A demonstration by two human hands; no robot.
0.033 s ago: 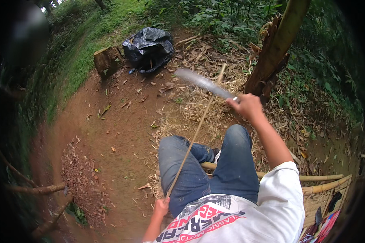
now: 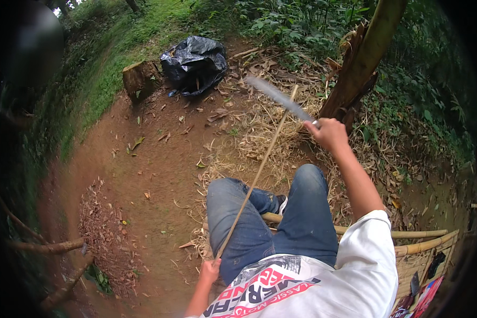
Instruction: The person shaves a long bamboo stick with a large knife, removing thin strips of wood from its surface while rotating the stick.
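My right hand (image 2: pixel 329 133) is raised in front of my knees and closed on the handle of a long knife (image 2: pixel 278 98). Its grey blade is blurred and points up and to the left. My left hand (image 2: pixel 211 270) sits low beside my left thigh and grips the near end of a long thin bamboo strip (image 2: pixel 257 177). The strip runs over my left knee and slants away, crossing just under the blade. I am sitting in blue jeans and a white printed shirt.
Pale bamboo shavings (image 2: pixel 249 138) litter the bare earth ahead. A black plastic bag (image 2: pixel 195 62) lies next to a cut stump (image 2: pixel 140 78). A leaning trunk (image 2: pixel 365 58) rises at the right. Bamboo poles (image 2: pixel 408 234) lie under my legs. Dry sticks (image 2: pixel 47 246) lie at the left.
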